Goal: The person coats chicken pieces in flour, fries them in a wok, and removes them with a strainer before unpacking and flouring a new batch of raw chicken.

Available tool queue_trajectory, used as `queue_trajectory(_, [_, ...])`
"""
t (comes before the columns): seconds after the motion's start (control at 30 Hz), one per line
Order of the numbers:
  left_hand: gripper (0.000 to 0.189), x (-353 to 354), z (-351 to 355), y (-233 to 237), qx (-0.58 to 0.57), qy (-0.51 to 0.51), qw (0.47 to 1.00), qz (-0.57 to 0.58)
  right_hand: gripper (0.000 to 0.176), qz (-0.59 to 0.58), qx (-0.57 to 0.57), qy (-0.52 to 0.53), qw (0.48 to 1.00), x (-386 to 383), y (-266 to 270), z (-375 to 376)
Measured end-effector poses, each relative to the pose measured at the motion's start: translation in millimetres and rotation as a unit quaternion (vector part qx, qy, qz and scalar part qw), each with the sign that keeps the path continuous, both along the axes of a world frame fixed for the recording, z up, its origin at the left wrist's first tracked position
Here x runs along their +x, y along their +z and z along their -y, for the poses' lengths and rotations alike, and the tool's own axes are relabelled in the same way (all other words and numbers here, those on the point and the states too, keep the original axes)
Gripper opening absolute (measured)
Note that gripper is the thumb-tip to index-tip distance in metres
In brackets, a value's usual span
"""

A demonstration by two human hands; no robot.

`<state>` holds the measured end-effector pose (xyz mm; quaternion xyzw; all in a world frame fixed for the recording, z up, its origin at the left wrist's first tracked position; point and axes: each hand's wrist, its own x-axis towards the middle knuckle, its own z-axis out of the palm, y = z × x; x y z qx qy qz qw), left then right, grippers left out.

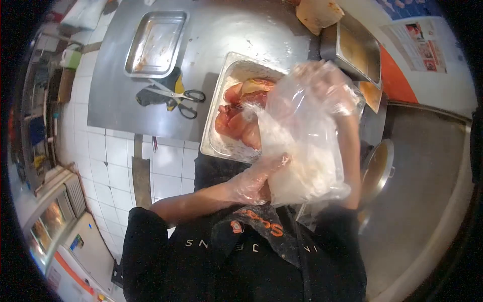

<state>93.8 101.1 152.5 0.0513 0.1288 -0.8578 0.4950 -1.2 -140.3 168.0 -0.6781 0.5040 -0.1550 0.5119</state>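
Note:
A clear plastic bag (pixel 309 166) of white, flour-like powder is tilted over a metal pan (pixel 205 138). My left hand (pixel 256 181), which seems to wear a thin clear glove, grips the bag's lower left side, thumb on its front. Up at the bag's top, my right hand (pixel 329 85) is blurred and partly covered by plastic, its fingers closed around the bag. Raw pieces of meat, probably chicken (pixel 234 121), lie in the pan with white powder around them. The bag hides the pan's right part.
Scissors (pixel 176 95) and a black-and-yellow item (pixel 173 80) lie left of the pan, below a shallow metal tray (pixel 156 43). A deep metal container (pixel 357 50) stands at the upper right of the steel table (pixel 226 25). A large round pan (pixel 380 166) sits low at the right.

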Motion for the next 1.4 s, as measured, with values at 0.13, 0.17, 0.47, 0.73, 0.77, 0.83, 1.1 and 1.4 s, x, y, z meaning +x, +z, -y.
queue_trajectory(0.13, [0.058,-10,-10,5,0.015,-0.025,0.999,0.037,0.039,-0.042,-0.044,0.012,0.998,-16,-10,-23])
queue_trajectory(0.17, [0.059,-12,-10,6,0.007,-0.054,0.998,0.042,0.039,-0.055,-0.055,0.013,0.997,-22,-7,-25])
queue_trajectory(0.47, [0.044,-45,23,33,-0.106,-0.124,0.985,0.062,0.039,-0.158,-0.131,-0.002,0.979,-59,36,-43])
queue_trajectory(0.73, [0.046,-16,2,41,-0.19,0.01,0.954,0.231,0.039,-0.148,-0.133,0.002,0.98,-50,22,-49])
queue_trajectory(0.77, [0.046,-17,-2,37,-0.189,0.007,0.954,0.233,0.039,-0.147,-0.13,0.002,0.981,-50,20,-51])
queue_trajectory(0.83, [0.049,-21,-10,31,-0.36,0.119,0.804,0.457,0.039,-0.154,-0.132,0.001,0.979,-54,18,-57])
queue_trajectory(1.1, [0.051,-18,-4,32,-0.358,-0.19,0.881,0.244,0.038,-0.219,-0.16,-0.011,0.962,-84,43,-63])
queue_trajectory(1.4, [0.053,-52,13,-2,-0.221,-0.288,0.924,0.118,0.038,-0.29,-0.23,-0.082,0.925,-110,97,-54])
